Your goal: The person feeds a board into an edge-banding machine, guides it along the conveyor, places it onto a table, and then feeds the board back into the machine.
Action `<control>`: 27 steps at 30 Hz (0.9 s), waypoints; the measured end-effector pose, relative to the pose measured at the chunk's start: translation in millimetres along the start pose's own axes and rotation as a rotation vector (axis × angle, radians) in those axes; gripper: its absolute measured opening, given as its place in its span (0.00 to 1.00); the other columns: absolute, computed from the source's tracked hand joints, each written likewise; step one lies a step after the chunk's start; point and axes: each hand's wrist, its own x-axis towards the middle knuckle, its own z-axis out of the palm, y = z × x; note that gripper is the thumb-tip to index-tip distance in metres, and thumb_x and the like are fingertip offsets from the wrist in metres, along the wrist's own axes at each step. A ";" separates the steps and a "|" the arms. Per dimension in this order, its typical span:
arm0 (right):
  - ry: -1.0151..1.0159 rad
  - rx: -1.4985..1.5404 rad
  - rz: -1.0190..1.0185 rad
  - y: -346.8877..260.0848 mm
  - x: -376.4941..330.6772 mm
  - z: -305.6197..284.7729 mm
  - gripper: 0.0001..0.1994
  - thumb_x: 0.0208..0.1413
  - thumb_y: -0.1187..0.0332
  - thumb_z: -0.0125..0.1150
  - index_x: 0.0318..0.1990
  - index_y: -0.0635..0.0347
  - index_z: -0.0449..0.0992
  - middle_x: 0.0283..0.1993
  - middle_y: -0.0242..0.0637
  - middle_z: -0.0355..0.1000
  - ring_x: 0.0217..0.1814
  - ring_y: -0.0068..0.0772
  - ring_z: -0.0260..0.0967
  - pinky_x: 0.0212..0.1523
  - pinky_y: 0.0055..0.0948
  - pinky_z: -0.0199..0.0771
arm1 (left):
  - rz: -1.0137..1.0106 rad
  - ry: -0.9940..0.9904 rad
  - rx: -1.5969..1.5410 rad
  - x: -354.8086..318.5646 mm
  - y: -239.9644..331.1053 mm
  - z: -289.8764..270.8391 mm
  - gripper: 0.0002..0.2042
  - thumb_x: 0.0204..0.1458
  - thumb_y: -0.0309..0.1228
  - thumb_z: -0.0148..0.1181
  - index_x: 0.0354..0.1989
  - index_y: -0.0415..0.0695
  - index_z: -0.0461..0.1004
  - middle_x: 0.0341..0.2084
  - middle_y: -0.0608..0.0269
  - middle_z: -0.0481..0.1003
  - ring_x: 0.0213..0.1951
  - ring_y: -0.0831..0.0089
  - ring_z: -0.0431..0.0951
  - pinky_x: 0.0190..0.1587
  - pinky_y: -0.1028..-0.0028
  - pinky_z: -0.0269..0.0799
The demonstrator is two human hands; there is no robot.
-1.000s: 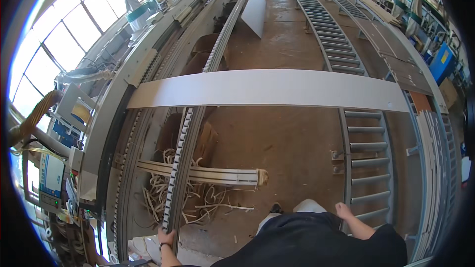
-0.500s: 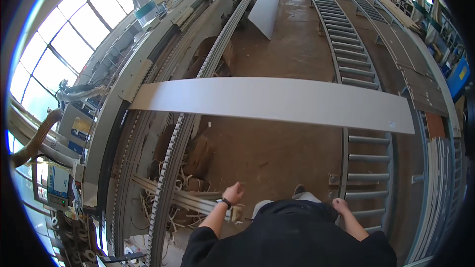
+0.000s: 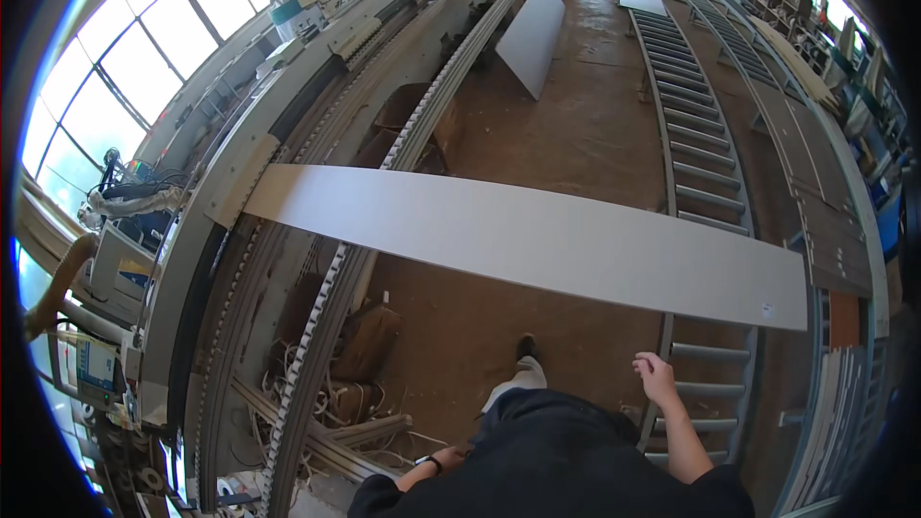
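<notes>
A long white board spans from the machine's edge on the left to the roller conveyor on the right, with a small label near its right end. Just short of that board's near edge is my right hand, raised beside the rollers. Its fingers are loosely bent and apart, with nothing in them. My left hand, a dark band on its wrist, hangs low by my side near the bundle of strips. Its fingers are mostly hidden against my dark clothing.
The roller conveyor runs along my right, and a toothed rail along my left. Farther off, another white panel leans at the rail. Brown pieces and loose cords lie below the rail. Stacked strips stand at far right.
I have stepped forward, so the white board is nearer. My right hand has risen toward it, and my left hand has swung back to my side.
</notes>
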 end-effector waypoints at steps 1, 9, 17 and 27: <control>-0.003 0.002 -0.035 -15.9 21.6 6.4 0.12 0.62 0.70 0.55 0.48 0.64 0.79 0.41 0.41 0.82 0.37 0.37 0.79 0.39 0.28 0.76 | 0.059 0.012 -0.022 16.7 1.7 -9.4 0.20 0.54 0.49 0.57 0.45 0.48 0.82 0.46 0.58 0.82 0.44 0.55 0.80 0.46 0.60 0.75; 0.232 -0.343 -0.335 -121.6 161.8 0.5 0.12 0.60 0.73 0.56 0.49 0.65 0.78 0.40 0.41 0.81 0.35 0.39 0.78 0.40 0.30 0.78 | 0.286 1.255 0.072 139.1 214.1 -308.2 0.06 0.54 0.27 0.53 0.40 0.45 0.70 0.33 0.55 0.71 0.32 0.54 0.73 0.37 0.60 0.71; 0.331 -0.619 -0.311 -84.0 303.7 -50.0 0.22 0.54 0.74 0.57 0.59 0.58 0.72 0.63 0.45 0.69 0.66 0.49 0.64 0.65 0.40 0.64 | 0.503 1.372 0.289 252.7 375.6 -517.0 0.19 0.56 0.30 0.55 0.56 0.43 0.67 0.52 0.48 0.71 0.55 0.49 0.70 0.58 0.58 0.65; 0.445 -0.779 -0.457 -76.5 454.1 -77.6 0.24 0.56 0.65 0.57 0.62 0.54 0.70 0.71 0.47 0.62 0.75 0.50 0.54 0.72 0.50 0.48 | -0.067 0.987 0.478 369.2 458.7 -530.5 0.37 0.62 0.54 0.40 0.77 0.49 0.46 0.76 0.45 0.41 0.77 0.48 0.38 0.74 0.44 0.31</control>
